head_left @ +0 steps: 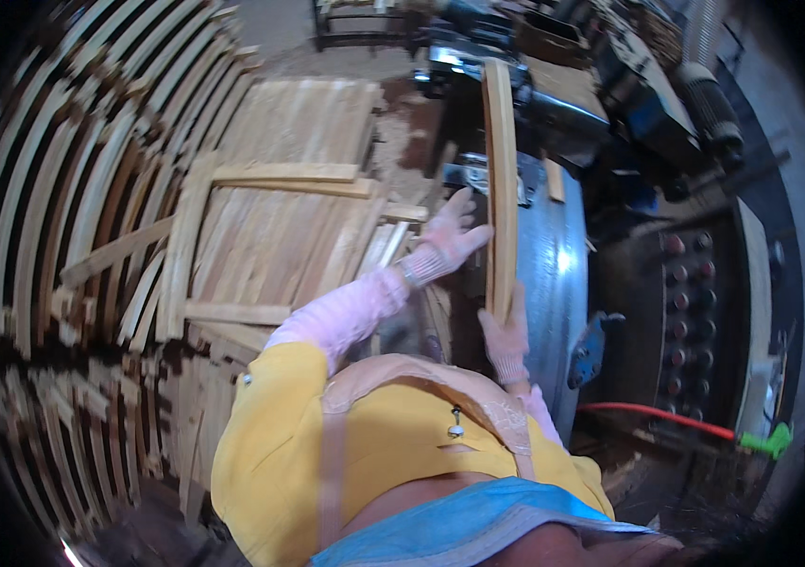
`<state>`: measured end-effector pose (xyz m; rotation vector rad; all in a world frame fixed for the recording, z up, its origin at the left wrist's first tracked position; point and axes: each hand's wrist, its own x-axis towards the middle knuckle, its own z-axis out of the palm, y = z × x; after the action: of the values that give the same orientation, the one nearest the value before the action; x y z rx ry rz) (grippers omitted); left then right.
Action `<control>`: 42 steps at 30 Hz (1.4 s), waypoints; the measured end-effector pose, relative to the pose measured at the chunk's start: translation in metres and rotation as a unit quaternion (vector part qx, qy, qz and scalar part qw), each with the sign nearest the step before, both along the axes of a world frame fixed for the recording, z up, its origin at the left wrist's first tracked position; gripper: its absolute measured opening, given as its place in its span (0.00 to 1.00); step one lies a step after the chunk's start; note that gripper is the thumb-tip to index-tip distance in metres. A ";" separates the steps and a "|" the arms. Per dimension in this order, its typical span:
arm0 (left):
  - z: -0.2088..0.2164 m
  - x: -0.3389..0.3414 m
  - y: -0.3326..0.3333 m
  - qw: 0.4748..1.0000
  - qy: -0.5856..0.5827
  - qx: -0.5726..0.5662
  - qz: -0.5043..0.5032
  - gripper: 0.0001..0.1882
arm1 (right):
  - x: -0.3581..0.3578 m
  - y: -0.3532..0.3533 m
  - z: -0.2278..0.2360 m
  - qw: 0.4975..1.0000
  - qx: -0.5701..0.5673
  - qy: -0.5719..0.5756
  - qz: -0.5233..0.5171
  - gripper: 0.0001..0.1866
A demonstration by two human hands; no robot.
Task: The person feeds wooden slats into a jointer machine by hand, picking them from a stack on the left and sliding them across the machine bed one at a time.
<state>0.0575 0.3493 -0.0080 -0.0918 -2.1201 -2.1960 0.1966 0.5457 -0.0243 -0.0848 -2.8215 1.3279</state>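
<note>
A long pale wooden board point(500, 189) runs away from me along the left side of a shiny metal machine table point(554, 246). At its near end my right hand point(506, 342), in a light glove, grips the wood, thumb on the left side and fingers along the right. My left hand point(450, 236), also gloved, is beside the board's left face with fingers spread. Its thumb tip is close to the wood; whether it touches, I cannot tell. The board's far end reaches the machine head point(469, 61).
Stacked wooden slats point(270, 231) lie to the left, with long strips point(53, 198) piled beyond them. A panel of buttons point(691, 321) stands at the right, near a red hose point(658, 414) with a green nozzle point(769, 440). A short wood piece point(555, 180) sits on the metal table.
</note>
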 end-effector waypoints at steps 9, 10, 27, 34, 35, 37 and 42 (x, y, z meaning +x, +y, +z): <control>-0.051 0.063 -0.124 0.946 -0.201 -0.248 0.060 0.42 | 0.081 0.098 -0.010 0.911 0.330 -0.086 -0.233 0.37; -0.066 0.070 -0.148 0.935 -0.186 -0.288 0.086 0.41 | 0.052 0.098 -0.014 0.918 0.326 -0.031 -0.223 0.37; -0.011 0.113 -0.484 0.532 -0.418 -0.688 0.263 0.52 | 0.021 0.085 -0.031 0.922 0.315 -0.101 -0.200 0.33; 0.001 0.105 -0.452 0.632 -0.445 -0.558 0.304 0.44 | 0.141 0.133 -0.057 0.909 0.363 -0.098 -0.181 0.34; -0.005 0.109 -0.448 0.663 -0.426 -0.539 0.297 0.44 | 0.122 0.123 -0.048 0.913 0.355 -0.096 -0.176 0.33; -0.015 0.102 -0.432 0.726 -0.378 -0.510 0.266 0.43 | 0.085 0.111 -0.045 0.905 0.376 0.033 -0.195 0.30; 0.014 0.094 -0.380 0.906 -0.195 -0.309 0.213 0.38 | -0.084 0.108 -0.050 0.904 0.380 0.148 -0.126 0.22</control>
<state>0.1516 -0.0302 0.0057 0.7539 -2.6392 -1.3196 0.1121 0.6541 -0.0745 -0.1982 -2.7125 0.1210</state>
